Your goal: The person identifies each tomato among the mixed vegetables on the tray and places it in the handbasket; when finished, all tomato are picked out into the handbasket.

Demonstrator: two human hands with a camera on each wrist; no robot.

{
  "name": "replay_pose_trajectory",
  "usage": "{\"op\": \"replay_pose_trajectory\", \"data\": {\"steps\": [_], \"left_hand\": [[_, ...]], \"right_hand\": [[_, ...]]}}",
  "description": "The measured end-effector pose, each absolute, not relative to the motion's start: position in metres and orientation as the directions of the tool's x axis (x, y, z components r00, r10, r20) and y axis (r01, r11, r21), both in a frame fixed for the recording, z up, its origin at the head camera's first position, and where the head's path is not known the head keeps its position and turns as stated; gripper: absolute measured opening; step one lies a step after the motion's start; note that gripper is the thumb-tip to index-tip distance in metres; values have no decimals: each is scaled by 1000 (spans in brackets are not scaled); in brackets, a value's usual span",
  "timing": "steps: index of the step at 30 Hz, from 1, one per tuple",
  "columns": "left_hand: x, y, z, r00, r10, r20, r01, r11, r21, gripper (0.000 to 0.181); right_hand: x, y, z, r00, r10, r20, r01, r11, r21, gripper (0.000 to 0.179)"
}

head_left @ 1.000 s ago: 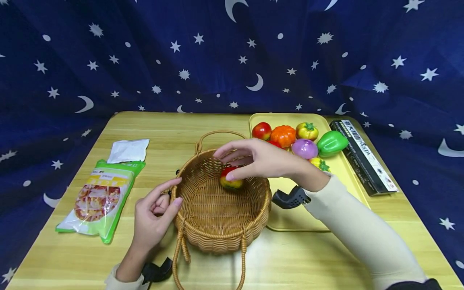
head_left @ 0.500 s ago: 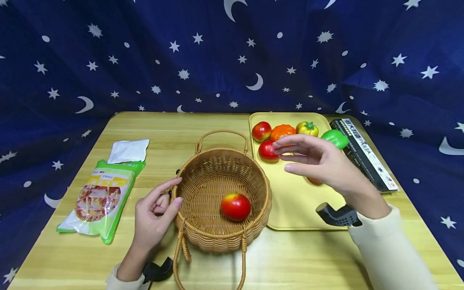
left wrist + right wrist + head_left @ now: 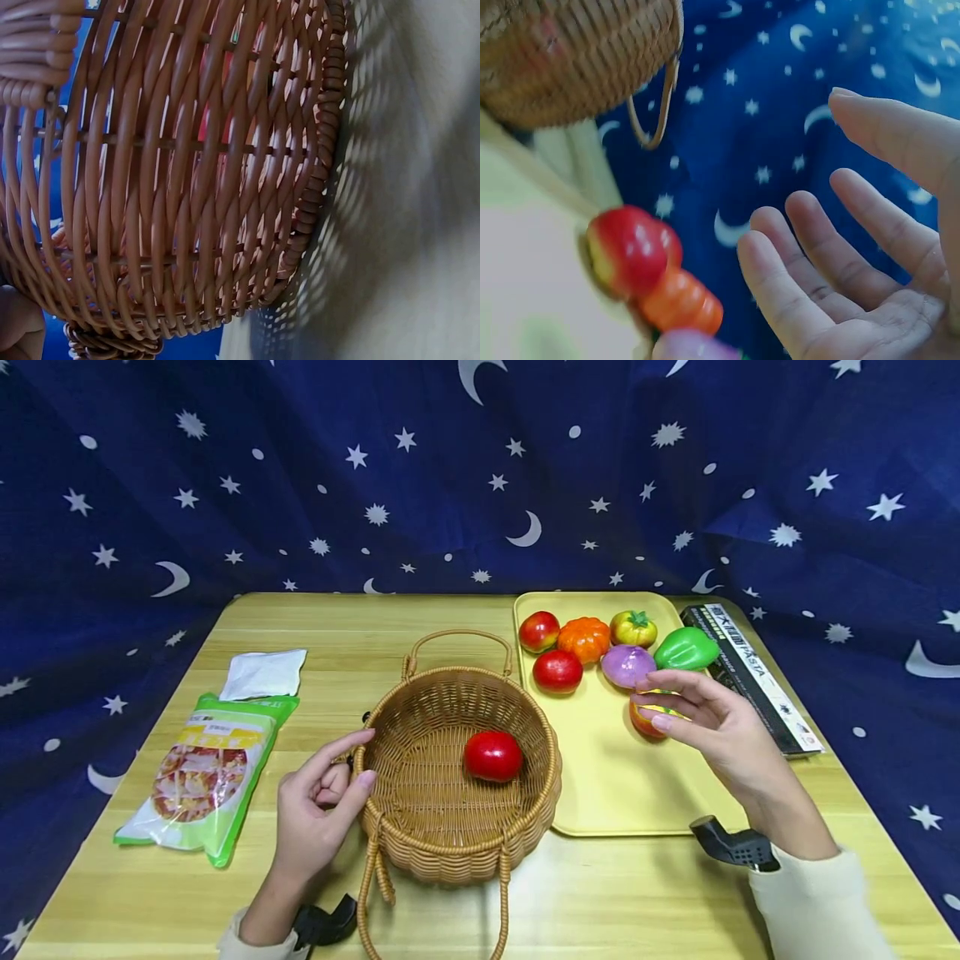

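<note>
In the head view, a round wicker basket (image 3: 457, 852) with two handles stands mid-table. One glossy red oval toy fruit (image 3: 492, 756) lies inside it, right of centre. My left hand (image 3: 318, 814) holds the basket's left rim, index fingertip and thumb on it and the other fingers curled. The left wrist view is filled by the woven wall (image 3: 187, 165). My right hand (image 3: 708, 731), fingers spread and lightly bent, hovers over the yellow tray (image 3: 615, 793) beside a red-and-yellow toy tomato (image 3: 647, 720); it partly covers that tomato. In the right wrist view its palm is bare.
Farther back on the tray lie two red toy fruits (image 3: 558, 672), an orange pumpkin (image 3: 585, 639), a yellow tomato (image 3: 633, 629), a purple onion-like piece (image 3: 627, 666) and a green pepper-like piece (image 3: 686, 649). A pasta box (image 3: 750, 677) leans right; a food bag (image 3: 206, 777) and white packet (image 3: 264, 674) lie left.
My right hand has let go of the red toy fruit inside the basket and moved right over the tray. The fruit has rolled within the basket. My left hand stays at the rim.
</note>
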State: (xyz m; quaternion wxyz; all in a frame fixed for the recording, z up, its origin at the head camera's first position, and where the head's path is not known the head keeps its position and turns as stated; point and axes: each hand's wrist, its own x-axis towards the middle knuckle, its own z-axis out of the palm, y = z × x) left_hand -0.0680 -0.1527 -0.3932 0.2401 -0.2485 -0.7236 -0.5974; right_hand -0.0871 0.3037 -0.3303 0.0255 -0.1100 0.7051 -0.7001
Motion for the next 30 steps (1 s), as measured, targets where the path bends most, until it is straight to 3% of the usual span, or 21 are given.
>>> {"op": "replay_pose_trajectory", "data": {"steps": [9, 15, 21, 30], "left_hand": [[-69, -152, -393, -755, 74, 652, 653, 171, 737, 49], [-67, -152, -392, -768, 73, 636, 638, 176, 750, 49], [-67, -151, -390, -761, 60, 646, 644, 192, 741, 48], [-68, -144, -385, -711, 15, 703, 677, 286, 678, 40]], "right_hand": [[-89, 331, -367, -980, -6, 200, -194, -212, -958, 48], [-91, 345, -379, -972, 134, 194, -223, -258, -940, 51], [-92, 351, -387, -961, 210, 180, -212, -139, -967, 51], [-96, 354, -399, -970, 203, 134, -127, 45, -991, 50]]}}
